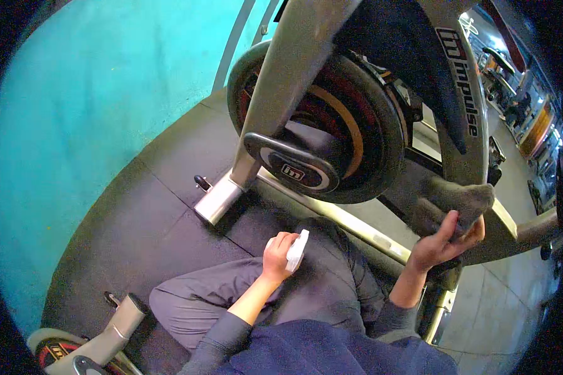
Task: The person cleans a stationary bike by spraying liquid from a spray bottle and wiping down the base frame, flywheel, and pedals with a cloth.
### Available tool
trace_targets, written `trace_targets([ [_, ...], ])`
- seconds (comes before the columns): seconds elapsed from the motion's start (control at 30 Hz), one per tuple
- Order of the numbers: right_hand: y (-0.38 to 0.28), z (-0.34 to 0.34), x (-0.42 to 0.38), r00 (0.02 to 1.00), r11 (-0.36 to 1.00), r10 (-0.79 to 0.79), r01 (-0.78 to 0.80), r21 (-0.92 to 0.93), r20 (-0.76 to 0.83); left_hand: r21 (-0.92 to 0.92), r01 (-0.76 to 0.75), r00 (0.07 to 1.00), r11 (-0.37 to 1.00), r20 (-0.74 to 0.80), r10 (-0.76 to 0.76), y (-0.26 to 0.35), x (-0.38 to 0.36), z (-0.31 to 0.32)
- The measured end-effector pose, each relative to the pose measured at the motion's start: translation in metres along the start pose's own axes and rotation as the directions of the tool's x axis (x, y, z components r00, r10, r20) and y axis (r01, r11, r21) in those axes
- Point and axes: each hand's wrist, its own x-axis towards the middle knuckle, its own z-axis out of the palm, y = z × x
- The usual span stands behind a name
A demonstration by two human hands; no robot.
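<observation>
My left hand [277, 255] is closed around a small white flat object [298, 250] above my lap; its exact kind is not clear. On the right, my right hand [443, 244] grips a grey-brown cloth [456, 201], bunched up against the lower frame of an exercise bike [466, 106] marked "impulse". The cloth hides part of the frame behind it. Left of the cloth is the bike's dark flywheel [381, 125], with an oval guard [292, 170] in front of it.
A silver stabilizer foot [219, 201] rests on dark floor tiles [162, 206]. Behind them stands a turquoise wall [106, 81]. Part of another bike [122, 325] is at the lower left. More gym equipment [500, 69] shows at the far right.
</observation>
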Motion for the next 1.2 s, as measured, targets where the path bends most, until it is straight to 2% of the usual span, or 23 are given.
trace_targets([
  [0.03,0.002,0.007,-0.001,0.973,0.97,-0.23,0.229,-0.087,-0.011,0.0,0.001,1.0,1.0,0.004,-0.001,0.0,0.0,0.001],
  [0.07,0.005,0.011,0.004,0.89,0.879,-0.428,0.45,-0.154,0.161,0.001,0.0,1.0,1.0,-0.016,0.0,0.0,-0.001,0.002],
  [0.13,0.019,0.024,0.008,0.612,0.611,-0.642,0.772,-0.174,0.462,0.002,-0.003,1.0,1.0,-0.029,0.004,0.001,-0.001,0.0],
  [0.2,0.041,0.046,0.0,0.393,0.416,-0.559,0.895,-0.163,0.73,0.002,0.027,0.999,1.0,-0.023,-0.027,0.004,-0.001,-0.002],
  [0.23,0.049,0.055,-0.005,0.319,0.363,-0.418,0.917,-0.165,0.851,-0.002,0.026,0.999,1.0,-0.018,-0.026,0.004,-0.001,-0.001],
  [0.27,0.064,0.056,-0.016,0.319,0.363,-0.413,0.917,-0.166,0.853,-0.012,0.02,0.999,1.0,-0.026,-0.021,0.003,-0.002,-0.001],
  [0.33,0.091,0.058,-0.034,0.287,0.531,-0.011,0.813,-0.238,0.958,-0.022,0.019,0.999,1.0,-0.031,-0.019,0.003,0.0,-0.001],
  [0.37,0.094,0.057,-0.04,0.283,0.535,-0.008,0.812,-0.235,0.959,-0.02,0.019,0.999,1.0,-0.03,-0.019,0.004,0.001,-0.001],
  [0.43,0.092,0.05,-0.051,0.148,0.556,0.229,0.791,-0.254,0.962,-0.021,0.025,1.0,0.999,-0.015,-0.025,0.008,0.0,-0.003],
  [0.47,0.103,0.046,-0.064,0.151,0.553,0.236,0.791,-0.261,0.96,-0.014,0.028,1.0,1.0,-0.006,-0.028,0.009,0.001,-0.004],
  [0.53,0.124,0.045,-0.093,0.35,0.721,0.014,0.646,-0.253,0.937,-0.01,0.021,1.0,1.0,0.002,-0.021,0.008,0.005,-0.002],
  [0.57,0.123,0.04,-0.098,0.353,0.719,0.013,0.647,-0.254,0.936,-0.01,0.015,1.0,1.0,-0.003,-0.015,0.007,0.005,-0.002],
  [0.63,0.096,0.038,-0.104,0.158,0.77,0.443,0.438,-0.465,0.882,-0.008,0.014,1.0,1.0,-0.006,-0.014,0.006,0.002,-0.002],
  [0.67,0.113,0.035,-0.119,0.16,0.724,0.244,0.626,-0.289,0.956,-0.009,0.015,1.0,1.0,-0.003,-0.015,0.006,0.001,-0.002],
  [0.7,0.125,0.037,-0.135,0.163,0.724,0.243,0.626,-0.291,0.956,-0.01,0.014,1.0,1.0,-0.001,-0.014,0.006,0.002,-0.002],
  [0.73,0.135,0.039,-0.15,0.083,0.734,0.255,0.632,-0.249,0.963,-0.01,0.009,1.0,1.0,-0.001,-0.009,0.007,0.002,-0.002],
  [0.83,0.144,0.048,-0.181,0.154,0.929,0.19,0.29,-0.229,0.969,-0.003,0.0,1.0,1.0,-0.002,0.0,0.009,0.001,-0.003],
  [0.9,0.142,0.063,-0.202,0.167,0.643,-0.021,0.758,-0.115,0.986,-0.022,0.003,1.0,1.0,0.01,-0.003,0.009,-0.001,-0.004],
  [0.97,0.171,0.072,-0.237,0.249,0.651,-0.077,0.746,-0.141,0.965,-0.017,-0.006,1.0,1.0,0.002,0.006,0.008,-0.002,-0.003],
  [1.03,0.173,0.07,-0.236,0.08,0.674,-0.086,0.739,-0.001,0.993,-0.009,-0.018,0.999,1.0,0.032,0.018,0.01,-0.004,-0.004],
  [1.07,0.174,0.07,-0.235,0.082,0.677,-0.09,0.736,0.0,0.993,-0.002,-0.019,0.999,1.0,0.032,0.019,0.011,-0.004,-0.006],
  [1.13,0.15,0.069,-0.204,0.234,0.874,-0.05,0.48,-0.071,0.971,-0.011,-0.021,0.999,1.0,0.03,0.021,0.011,-0.004,-0.006],
  [1.2,0.15,0.057,-0.183,0.309,0.905,-0.03,0.412,-0.105,0.951,-0.007,-0.028,0.999,1.0,0.018,0.028,0.005,-0.008,-0.002],
])
